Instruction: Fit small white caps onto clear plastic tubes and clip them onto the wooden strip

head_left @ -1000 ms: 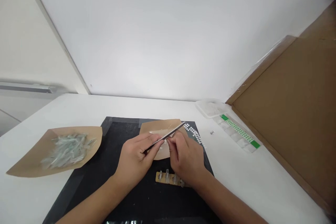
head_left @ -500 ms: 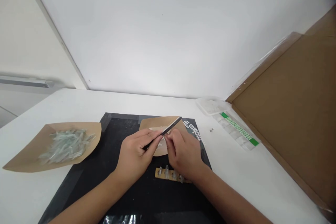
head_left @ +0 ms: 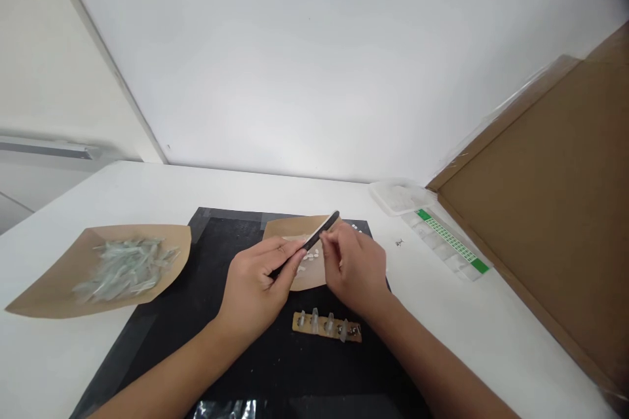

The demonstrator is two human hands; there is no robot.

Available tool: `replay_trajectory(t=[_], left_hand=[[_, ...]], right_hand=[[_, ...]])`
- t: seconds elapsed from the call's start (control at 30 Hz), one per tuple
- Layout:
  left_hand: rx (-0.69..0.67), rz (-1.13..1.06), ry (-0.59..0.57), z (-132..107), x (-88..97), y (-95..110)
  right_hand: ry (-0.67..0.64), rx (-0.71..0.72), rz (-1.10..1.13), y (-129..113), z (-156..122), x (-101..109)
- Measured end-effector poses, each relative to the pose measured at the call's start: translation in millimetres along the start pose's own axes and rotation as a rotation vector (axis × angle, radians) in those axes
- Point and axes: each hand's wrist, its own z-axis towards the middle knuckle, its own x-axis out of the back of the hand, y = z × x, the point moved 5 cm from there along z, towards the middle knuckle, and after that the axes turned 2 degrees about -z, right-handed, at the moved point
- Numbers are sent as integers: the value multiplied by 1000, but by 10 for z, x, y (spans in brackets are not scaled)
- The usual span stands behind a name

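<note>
My left hand (head_left: pixel 263 272) is closed around a slim dark nail file (head_left: pixel 319 234), its tip pointing up and to the right. My right hand (head_left: pixel 354 267) is pinched beside the upper part of the file; whatever its fingertips hold is too small or hidden to make out. Beneath both hands lies a brown paper sheet (head_left: pixel 302 284) with small white pieces (head_left: pixel 311 255) on it. Nearer to me, a tan strip (head_left: pixel 308 326) carries several clear nail tips (head_left: pixel 315 320) standing up in a row. All of this is over a black mat (head_left: pixel 236 353).
At left, a curved brown paper (head_left: pixel 54 275) holds a pile of clear, pale-green nail tips (head_left: pixel 128 266). To the right are a clear compartment case (head_left: pixel 445 245) with a green label, a translucent lid (head_left: pixel 400 195), small metal bits (head_left: pixel 400 242) and a large cardboard box (head_left: pixel 540 196).
My right hand has shifted up and right along the file, uncovering more of the white pieces and the right end of the tan strip. The left hand keeps hold of the file.
</note>
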Motion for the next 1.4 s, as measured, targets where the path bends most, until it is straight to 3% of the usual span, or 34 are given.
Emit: replay_trajectory(t=[0.1, 0.23, 0.37, 0.57, 0.7, 1.07, 1.2, 1.4], left_hand=[[-11, 28, 7, 0, -4, -4], [-2, 24, 15, 1, -4, -8], [14, 27, 14, -6, 5, -7], [9, 38, 14, -1, 7, -14], [27, 40, 21, 10, 14, -18], [32, 21, 8, 22, 6, -20], [39, 27, 4, 31, 7, -23], [57, 7, -7, 47, 14, -12]], right_hand=[[-87, 45, 49, -13, 1, -55], [-53, 2, 41, 27, -4, -45], [-116, 52, 89, 1, 0, -64], [-123, 56, 99, 1, 22, -62], [-53, 24, 59, 48, 39, -35], [-155, 77, 80, 10, 45, -53], [-95, 4, 25, 49, 60, -13], [-90, 42, 19, 39, 83, 7]])
